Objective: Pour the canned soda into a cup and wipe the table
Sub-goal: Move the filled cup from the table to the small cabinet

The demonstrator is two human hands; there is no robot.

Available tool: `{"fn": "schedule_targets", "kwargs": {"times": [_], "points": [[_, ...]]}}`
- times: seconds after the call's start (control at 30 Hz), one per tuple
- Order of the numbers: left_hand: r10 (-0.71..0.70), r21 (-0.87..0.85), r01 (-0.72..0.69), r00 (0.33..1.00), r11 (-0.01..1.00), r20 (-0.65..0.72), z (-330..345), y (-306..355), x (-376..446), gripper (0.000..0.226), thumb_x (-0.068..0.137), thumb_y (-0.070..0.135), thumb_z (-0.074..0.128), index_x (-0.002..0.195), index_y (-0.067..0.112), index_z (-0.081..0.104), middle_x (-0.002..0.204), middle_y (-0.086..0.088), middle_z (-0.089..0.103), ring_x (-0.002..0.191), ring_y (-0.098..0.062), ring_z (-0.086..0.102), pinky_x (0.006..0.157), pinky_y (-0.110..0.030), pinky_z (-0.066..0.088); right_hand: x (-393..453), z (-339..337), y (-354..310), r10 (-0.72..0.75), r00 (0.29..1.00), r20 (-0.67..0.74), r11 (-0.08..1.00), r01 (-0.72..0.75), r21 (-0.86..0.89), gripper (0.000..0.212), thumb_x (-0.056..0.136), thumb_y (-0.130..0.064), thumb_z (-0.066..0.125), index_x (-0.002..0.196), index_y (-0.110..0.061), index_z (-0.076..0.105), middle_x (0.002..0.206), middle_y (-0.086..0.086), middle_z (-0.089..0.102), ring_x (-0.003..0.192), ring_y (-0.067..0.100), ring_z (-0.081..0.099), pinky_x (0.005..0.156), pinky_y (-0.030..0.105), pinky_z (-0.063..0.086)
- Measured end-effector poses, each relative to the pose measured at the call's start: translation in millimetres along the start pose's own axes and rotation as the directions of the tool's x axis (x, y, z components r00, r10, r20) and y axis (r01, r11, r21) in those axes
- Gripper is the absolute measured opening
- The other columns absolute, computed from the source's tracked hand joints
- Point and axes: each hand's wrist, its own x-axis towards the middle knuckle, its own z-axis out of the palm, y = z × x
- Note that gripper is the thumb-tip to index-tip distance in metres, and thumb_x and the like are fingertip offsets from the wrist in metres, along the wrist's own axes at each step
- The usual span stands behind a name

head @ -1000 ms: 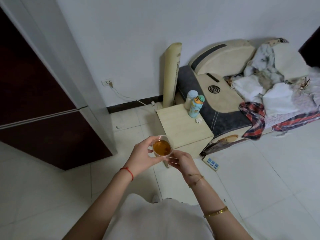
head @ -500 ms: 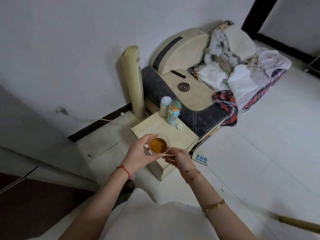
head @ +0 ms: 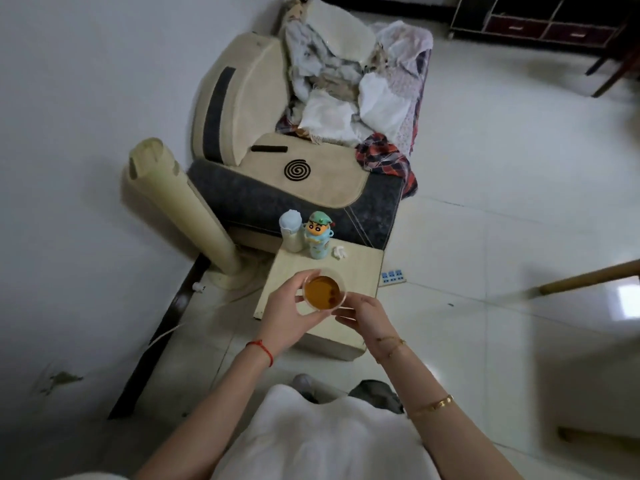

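Centrally, item one: a clear cup (head: 325,293) filled with amber liquid, held upright in the air above the near part of a small light-wood table (head: 360,268). The left hand (head: 289,311) grasps the cup's left side, thumb and fingers curled round the wall. The right hand (head: 363,313) meets the cup at its lower right; its fingertips (head: 343,309) touch the wall, though whether they pinch it or merely steady it cannot be told.

Item two, on the table's far edge: a pale bottle (head: 290,230) with a light-blue cap, just beside a cartoon-figure bottle (head: 318,235) in teal, and a crumpled white scrap (head: 339,252) to the right of both.

Item three, behind the table: a beige and grey armchair (head: 242,109) heaped with laundry (head: 353,84).

Item four, left of the table: a cream tower fan (head: 180,202) against the wall.

Item five, on the tiled floor right of the table: a white power strip (head: 393,276).
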Motion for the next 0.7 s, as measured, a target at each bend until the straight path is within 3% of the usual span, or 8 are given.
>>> {"fn": "schedule_targets", "kwargs": {"times": [0.33, 0.7], "points": [[0.055, 0.011, -0.057, 0.988, 0.998, 0.147, -10, -19, 46, 0.067, 0.075, 0.027, 0.082, 0.135, 0.023, 0.052, 0.132, 0.010, 0.057, 0.123, -0.004, 0.050, 0.099, -0.022, 0.048, 30, 16, 5, 0.053, 0.985, -0.166, 0.979, -0.018, 0.204, 0.031, 0.099, -0.009, 0.042, 0.115, 0.006, 0.064, 0.104, 0.018, 0.068, 0.090, 0.022, 0.066, 0.088, 0.033, 0.054], [0.029, -0.036, -0.023, 0.982, 0.999, 0.187, 18, -37, 81, 0.064, 0.075, 0.028, 0.082, 0.132, 0.027, 0.053, 0.126, 0.019, 0.056, 0.117, 0.010, 0.049, 0.092, -0.008, 0.044, 61, -5, 5, 0.062, 0.971, -0.232, 0.982, -0.018, 0.186, 0.024, 0.100, -0.009, 0.043, 0.103, -0.003, 0.066, 0.092, 0.010, 0.068, 0.084, 0.019, 0.064, 0.089, 0.033, 0.053]]}}
